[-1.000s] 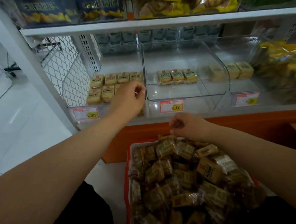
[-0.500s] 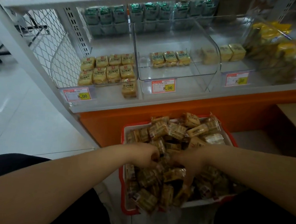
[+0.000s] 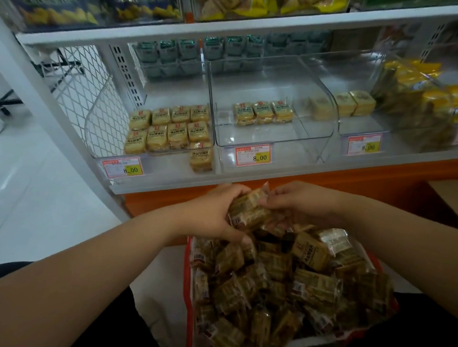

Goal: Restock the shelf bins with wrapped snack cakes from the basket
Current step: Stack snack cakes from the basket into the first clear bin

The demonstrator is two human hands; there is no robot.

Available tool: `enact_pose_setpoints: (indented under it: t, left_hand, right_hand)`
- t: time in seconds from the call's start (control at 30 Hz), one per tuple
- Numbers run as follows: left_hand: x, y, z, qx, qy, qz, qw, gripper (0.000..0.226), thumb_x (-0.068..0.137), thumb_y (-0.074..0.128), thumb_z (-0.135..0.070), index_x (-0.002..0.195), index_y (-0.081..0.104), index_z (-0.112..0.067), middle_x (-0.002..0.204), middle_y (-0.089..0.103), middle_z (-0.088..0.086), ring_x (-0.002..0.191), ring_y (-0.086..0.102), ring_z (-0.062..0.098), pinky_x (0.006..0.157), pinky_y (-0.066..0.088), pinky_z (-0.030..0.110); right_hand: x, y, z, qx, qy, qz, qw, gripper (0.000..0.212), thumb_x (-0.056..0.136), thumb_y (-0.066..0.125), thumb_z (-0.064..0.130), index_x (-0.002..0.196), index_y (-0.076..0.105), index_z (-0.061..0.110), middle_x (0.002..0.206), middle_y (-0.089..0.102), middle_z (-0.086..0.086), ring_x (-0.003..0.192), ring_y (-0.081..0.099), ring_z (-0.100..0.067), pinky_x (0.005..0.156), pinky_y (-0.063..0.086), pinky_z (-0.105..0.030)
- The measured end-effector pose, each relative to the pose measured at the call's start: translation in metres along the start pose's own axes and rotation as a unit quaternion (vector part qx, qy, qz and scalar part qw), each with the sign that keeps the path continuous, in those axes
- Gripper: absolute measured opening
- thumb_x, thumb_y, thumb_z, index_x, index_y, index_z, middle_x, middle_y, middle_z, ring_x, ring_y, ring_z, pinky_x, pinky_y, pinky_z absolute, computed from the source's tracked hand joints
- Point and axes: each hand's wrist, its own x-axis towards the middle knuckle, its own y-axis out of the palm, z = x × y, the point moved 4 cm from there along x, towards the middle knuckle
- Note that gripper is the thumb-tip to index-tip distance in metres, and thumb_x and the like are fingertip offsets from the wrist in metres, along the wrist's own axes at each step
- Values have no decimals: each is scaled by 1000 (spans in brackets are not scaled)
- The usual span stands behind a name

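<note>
A red and white basket [image 3: 191, 254] heaped with several wrapped snack cakes [image 3: 307, 284] sits in front of me, below the shelf. My left hand [image 3: 214, 213] grips a small bunch of wrapped cakes [image 3: 248, 210] above the basket's far edge. My right hand [image 3: 299, 198] pinches the same bunch from the right. The left clear bin [image 3: 95, 126] holds two rows of yellow cakes [image 3: 168, 131], with one more cake [image 3: 202, 156] at its front right. The middle clear bin [image 3: 329, 118] holds three cakes [image 3: 263, 112].
Price tags reading 8.00 [image 3: 122, 167] hang on the shelf front. A third bin on the right holds pale square cakes [image 3: 354, 102] and yellow packets [image 3: 423, 97]. An upper shelf [image 3: 178, 31] carries snack bags. White floor lies to the left.
Both hands dug into the basket half a second ago. They have come up holding a bunch of wrapped cakes above its far edge. Earlier still, my left hand was at the left bin.
</note>
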Motion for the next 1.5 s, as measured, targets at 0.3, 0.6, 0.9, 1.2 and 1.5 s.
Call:
enact_pose_setpoints:
  t: [0.3,0.6,0.9,1.2,1.5]
  left_hand:
    - [-14,-45,-10,-193,-16,-74,978,40,82,64,-47,119,50,-41,113,61,-5,88,66,5,69,54,16]
    - [-18,-66,-5,-428,-32,-63,901,55,78,65,-36,127,54,-13,91,72,3,69,64,14,52,48,20]
    - [-26,-153,17,-360,-39,-270,892,9,92,63,-16,101,67,-18,90,75,-1,81,69,14,65,54,26]
    - [6,-189,92,-114,-215,-308,920,8,92,65,-5,96,62,-11,113,65,10,98,66,24,78,59,36]
    - [41,-150,118,17,-349,-218,911,16,93,66,-16,98,53,-9,101,62,18,79,67,36,77,60,51]
  right_hand:
    - [-11,-13,49,-27,-73,-132,988,69,81,38,71,130,51,24,112,69,-9,97,69,-23,88,56,-40]
    - [-2,-5,77,-32,-155,-154,975,31,78,71,32,104,66,16,90,74,2,78,66,-13,65,51,-25]
    - [25,2,92,92,-168,-140,971,44,78,69,41,114,59,17,102,75,-1,93,72,-19,72,57,-27]
    - [34,-46,81,-13,-140,-266,954,22,96,55,43,103,58,22,91,76,2,80,72,-13,70,54,-29]
    - [31,-41,78,-65,-124,-231,963,22,96,54,44,106,57,24,86,76,5,81,71,-12,73,55,-30]
